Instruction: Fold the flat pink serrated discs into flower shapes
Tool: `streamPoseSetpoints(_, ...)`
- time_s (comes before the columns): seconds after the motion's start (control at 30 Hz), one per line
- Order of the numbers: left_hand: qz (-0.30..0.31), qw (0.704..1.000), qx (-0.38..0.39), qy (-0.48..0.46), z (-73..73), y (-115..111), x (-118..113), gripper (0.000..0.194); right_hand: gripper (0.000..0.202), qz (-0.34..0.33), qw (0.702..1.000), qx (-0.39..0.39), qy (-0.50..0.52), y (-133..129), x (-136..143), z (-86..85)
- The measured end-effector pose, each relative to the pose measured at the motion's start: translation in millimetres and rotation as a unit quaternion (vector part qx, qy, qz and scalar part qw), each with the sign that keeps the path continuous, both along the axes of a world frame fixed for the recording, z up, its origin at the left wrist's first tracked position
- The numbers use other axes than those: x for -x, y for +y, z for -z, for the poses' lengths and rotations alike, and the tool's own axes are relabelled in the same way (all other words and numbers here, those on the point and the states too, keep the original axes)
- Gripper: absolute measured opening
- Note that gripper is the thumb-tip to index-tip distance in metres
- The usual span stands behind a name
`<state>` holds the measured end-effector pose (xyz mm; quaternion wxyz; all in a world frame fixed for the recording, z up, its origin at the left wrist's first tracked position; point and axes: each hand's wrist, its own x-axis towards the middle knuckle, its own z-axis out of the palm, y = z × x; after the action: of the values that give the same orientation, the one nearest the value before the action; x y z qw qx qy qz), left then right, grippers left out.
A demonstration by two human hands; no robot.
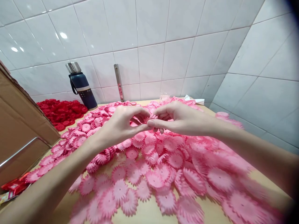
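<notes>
My left hand point(127, 123) and my right hand point(173, 118) meet above the middle of a pile of pink paper flowers. Fingertips and thumbs of both hands pinch a small pink flower piece point(153, 117) between them, mostly covered by the fingers. Below and around my hands lie many pink petal discs point(132, 153) with fringed edges and a tiny hole in the centre. Left of my left hand, several discs are curled into darker pink cupped flowers point(86, 127).
A heap of red flowers point(62, 112) lies at the back left beside a dark blue bottle point(85, 90). An open cardboard box point(23, 115) stands at the left. Red wrappers point(15, 185) lie at the near left. White tiled walls point(151, 65) close off the back and right.
</notes>
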<state>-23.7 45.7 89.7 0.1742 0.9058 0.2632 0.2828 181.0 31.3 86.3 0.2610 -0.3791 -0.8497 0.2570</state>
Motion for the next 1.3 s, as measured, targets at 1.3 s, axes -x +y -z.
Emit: streamPoseSetpoints(1.3, -0.009, 0.998, -0.032, 0.054, 3.8, 5, 1, 0.014, 0.021, -0.046, 0.996, 0.067, -0.025, 1, -6, -5.4)
